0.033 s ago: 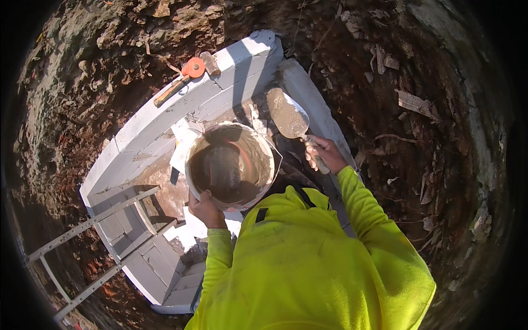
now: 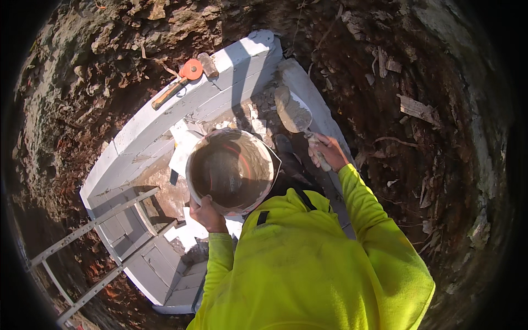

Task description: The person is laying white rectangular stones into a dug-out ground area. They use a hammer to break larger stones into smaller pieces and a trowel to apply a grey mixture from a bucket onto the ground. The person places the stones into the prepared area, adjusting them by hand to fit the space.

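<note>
My left hand (image 2: 208,214) grips the near-left rim of a round bucket (image 2: 191,190), thumb over the edge. Grey mortar coats the bucket's inside wall, and a wetter-looking mass (image 2: 223,179) lies within. Its wire handle hangs to the right side. My right hand (image 2: 330,153) is closed around the handle of a trowel (image 2: 306,131). Grey mortar (image 2: 291,113) covers most of the trowel's blade, which is held beside the low right-hand block wall (image 2: 316,91). Whether the blade touches that wall I cannot tell.
A hammer (image 2: 208,64), an orange reel (image 2: 191,69) and a tool with a wooden-looking handle (image 2: 169,93) lie on top of the left block wall (image 2: 129,130). A ladder (image 2: 118,212) leans across at lower left. Rough earth banks (image 2: 407,165) surround the walls.
The trowel blade has tilted and shifted slightly, and the mortar now reaches farther up along its left side. My right hand has moved a little to the right. The bucket stays nearly in place.
</note>
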### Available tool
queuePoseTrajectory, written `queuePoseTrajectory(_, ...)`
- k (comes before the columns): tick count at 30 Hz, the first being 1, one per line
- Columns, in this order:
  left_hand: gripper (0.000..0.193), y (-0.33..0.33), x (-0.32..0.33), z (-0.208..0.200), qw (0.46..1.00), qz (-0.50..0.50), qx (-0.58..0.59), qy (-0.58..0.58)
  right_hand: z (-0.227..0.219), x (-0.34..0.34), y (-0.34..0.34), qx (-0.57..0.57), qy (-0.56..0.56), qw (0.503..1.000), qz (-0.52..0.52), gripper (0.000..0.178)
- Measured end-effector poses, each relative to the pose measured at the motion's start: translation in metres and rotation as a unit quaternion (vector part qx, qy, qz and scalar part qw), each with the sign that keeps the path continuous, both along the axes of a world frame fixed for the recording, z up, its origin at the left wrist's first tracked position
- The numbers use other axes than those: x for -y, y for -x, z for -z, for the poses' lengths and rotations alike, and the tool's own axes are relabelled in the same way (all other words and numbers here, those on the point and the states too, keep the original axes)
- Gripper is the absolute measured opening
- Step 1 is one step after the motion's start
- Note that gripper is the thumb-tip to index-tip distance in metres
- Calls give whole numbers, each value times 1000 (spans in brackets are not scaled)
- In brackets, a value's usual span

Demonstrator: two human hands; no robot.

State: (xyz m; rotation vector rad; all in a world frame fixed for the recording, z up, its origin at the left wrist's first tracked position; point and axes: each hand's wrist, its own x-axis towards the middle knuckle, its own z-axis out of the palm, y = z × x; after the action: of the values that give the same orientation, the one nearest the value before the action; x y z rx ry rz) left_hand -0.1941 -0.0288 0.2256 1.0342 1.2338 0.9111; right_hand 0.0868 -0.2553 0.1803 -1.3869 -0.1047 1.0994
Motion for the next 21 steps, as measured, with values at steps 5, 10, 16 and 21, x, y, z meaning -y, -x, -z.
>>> queuePoseTrajectory(5,39,-9,5,21,992,-6,-116,47,115,-43,-107,18,121,987,102,39)
queuePoseTrajectory(10,37,-42,13,33,971,-21,-227,69,248,-121,-183,453,437,774,-67,56)
queuePoseTrajectory(16,39,-82,19,31,966,-49,-232,103,226,-117,-145,389,455,784,-167,64)
queuePoseTrajectory(21,37,-93,15,43,977,-34,-185,98,237,-135,-175,421,483,759,-115,69)
